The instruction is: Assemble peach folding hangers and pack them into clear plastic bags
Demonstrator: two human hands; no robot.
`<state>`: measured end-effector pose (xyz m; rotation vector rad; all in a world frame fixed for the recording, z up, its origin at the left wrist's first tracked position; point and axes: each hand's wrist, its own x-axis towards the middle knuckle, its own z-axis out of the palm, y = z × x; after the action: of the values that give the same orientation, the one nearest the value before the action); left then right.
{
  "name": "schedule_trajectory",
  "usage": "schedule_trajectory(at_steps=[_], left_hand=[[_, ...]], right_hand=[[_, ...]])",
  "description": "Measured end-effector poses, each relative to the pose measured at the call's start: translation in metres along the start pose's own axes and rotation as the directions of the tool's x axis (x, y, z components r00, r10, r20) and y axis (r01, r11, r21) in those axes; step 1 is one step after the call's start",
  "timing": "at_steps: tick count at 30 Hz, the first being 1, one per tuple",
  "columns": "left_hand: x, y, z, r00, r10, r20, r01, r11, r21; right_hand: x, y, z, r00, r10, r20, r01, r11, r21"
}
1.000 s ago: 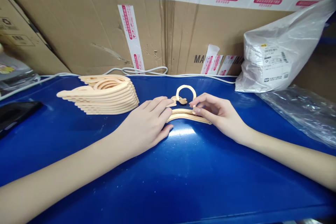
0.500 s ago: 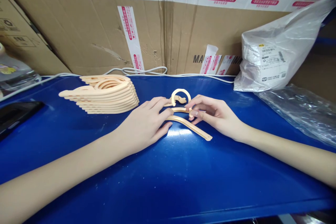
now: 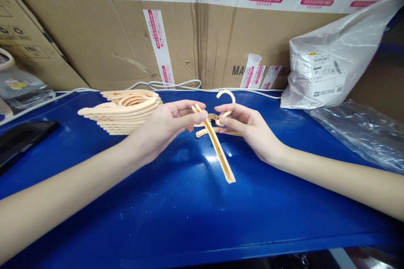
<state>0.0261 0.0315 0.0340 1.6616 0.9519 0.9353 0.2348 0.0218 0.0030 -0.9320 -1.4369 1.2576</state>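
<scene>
My left hand (image 3: 176, 124) is closed on a beige plastic hanger arm (image 3: 217, 151), a grooved bar that slants down to the right above the table. Between the thumb and fingers of my right hand (image 3: 249, 128) is a beige hanger hook (image 3: 232, 96), its curve standing up above the fingers. The hook's lower end is partly covered by the fingertips. Behind the held bar, another hanger arm (image 3: 205, 131) lies on the table, partly hidden by my right hand. A small beige piece (image 3: 212, 117) with holes shows between my hands.
A stack of beige hangers (image 3: 118, 111) stands at the left, beside a black phone (image 3: 25, 141) and a clear jug (image 3: 23, 82). A cardboard box (image 3: 110, 38) and white cable (image 3: 186, 86) run along the back. A white plastic bag (image 3: 325, 63) and clear film (image 3: 360, 134) lie right.
My left hand has lifted one hanger arm off the table and tilted it. My right hand has raised the hook, which now stands higher and further right.
</scene>
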Motion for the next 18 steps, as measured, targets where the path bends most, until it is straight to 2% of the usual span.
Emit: schedule_trajectory(at_steps=[3, 7, 11, 13, 15, 18], left_hand=[[0.005, -0.006, -0.004, 1.000, -0.026, 0.012, 0.027, 0.995, -0.097], [0.002, -0.007, -0.007, 0.996, -0.047, 0.069, 0.053, 0.996, -0.073], [-0.007, 0.005, -0.002, 0.998, -0.032, 0.048, 0.032, 0.999, -0.018], [-0.011, 0.008, 0.002, 0.999, 0.021, 0.030, -0.023, 0.995, 0.095], [-0.015, 0.007, 0.006, 0.991, 0.129, 0.022, -0.130, 0.955, 0.266], [-0.020, 0.000, 0.009, 0.951, 0.302, 0.064, -0.287, 0.792, 0.539]], right_hand=[[0.005, 0.005, 0.003, 0.999, -0.036, -0.003, 0.036, 0.998, -0.061], [0.008, 0.010, 0.003, 0.996, -0.087, 0.014, 0.088, 0.994, -0.062], [0.008, 0.010, 0.003, 0.995, -0.093, 0.037, 0.094, 0.996, -0.006], [0.008, 0.010, 0.003, 0.995, -0.093, 0.043, 0.093, 0.996, 0.006], [0.007, 0.010, 0.003, 0.993, -0.110, 0.042, 0.109, 0.994, 0.007], [0.007, 0.013, 0.001, 0.990, -0.141, 0.029, 0.141, 0.990, -0.007]])
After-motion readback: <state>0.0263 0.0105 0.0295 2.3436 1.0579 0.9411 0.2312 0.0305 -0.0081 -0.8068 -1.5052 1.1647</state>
